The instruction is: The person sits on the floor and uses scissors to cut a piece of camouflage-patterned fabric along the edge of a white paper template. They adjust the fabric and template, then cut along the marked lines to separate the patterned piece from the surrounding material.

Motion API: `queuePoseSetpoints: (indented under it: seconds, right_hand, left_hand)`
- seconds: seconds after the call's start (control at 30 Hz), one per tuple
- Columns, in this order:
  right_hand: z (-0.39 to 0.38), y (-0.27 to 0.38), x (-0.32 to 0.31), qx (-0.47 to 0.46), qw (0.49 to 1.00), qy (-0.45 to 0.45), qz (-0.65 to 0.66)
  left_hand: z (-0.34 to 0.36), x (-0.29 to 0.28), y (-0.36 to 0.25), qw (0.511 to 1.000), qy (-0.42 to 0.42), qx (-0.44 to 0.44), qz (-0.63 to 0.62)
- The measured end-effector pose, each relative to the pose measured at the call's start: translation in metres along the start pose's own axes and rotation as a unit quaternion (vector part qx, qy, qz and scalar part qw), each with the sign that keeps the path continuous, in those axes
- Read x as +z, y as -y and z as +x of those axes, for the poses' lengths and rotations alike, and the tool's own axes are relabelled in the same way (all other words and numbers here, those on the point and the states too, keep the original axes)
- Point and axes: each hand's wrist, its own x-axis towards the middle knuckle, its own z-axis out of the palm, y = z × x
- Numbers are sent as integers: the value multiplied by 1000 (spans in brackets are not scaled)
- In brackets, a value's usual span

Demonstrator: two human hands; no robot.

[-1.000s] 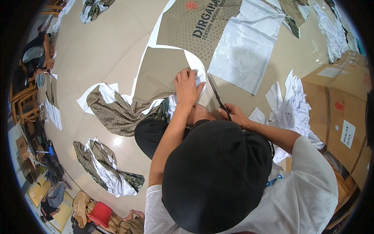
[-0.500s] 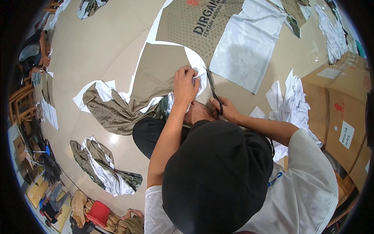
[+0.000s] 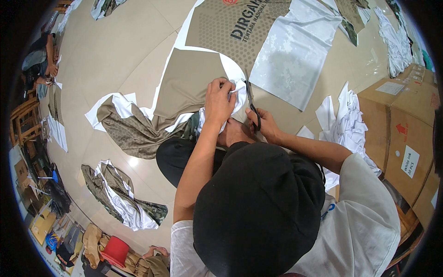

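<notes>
In the head view, your left hand (image 3: 218,102) grips the curved white margin (image 3: 239,102) of the olive-brown cloth panel (image 3: 189,81), spread on the glossy beige tile floor (image 3: 124,51) before you, while your right hand (image 3: 266,124) is closed around the long dark metal scissors (image 3: 250,98), blades beside that margin. For a clean trim, you'd likely do best holding the edge taut, following its curve with short snips, and guarding your left fingertips, bare foot (image 3: 236,134) and the neighbouring shiny white cloth sheet (image 3: 291,60).
</notes>
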Motion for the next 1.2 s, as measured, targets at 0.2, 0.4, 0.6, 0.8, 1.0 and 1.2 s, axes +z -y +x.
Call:
queuePoseSetpoints:
  seconds: [0.2, 0.4, 0.6, 0.8, 1.0, 1.2]
  right_hand:
    - [2, -1, 0, 1, 1000, 9, 14]
    - [1, 3, 3, -1, 1000, 7, 10]
    - [2, 1, 3, 0, 1000, 4, 18]
    - [3, 1, 2, 2, 1000, -4, 12]
    - [5, -2, 0, -2, 1000, -7, 3]
    - [2, 2, 0, 1, 1000, -12, -2]
  left_hand:
    - [0, 2, 2, 1000, -7, 10, 4]
    - [-1, 0, 1, 1000, -1, 5, 5]
    - [0, 1, 1, 1000, 1, 3, 2]
    - [0, 1, 1, 1000, 5, 4, -1]
    - [0, 1, 1, 1000, 4, 7, 1]
    - [0, 1, 0, 1000, 7, 1, 13]
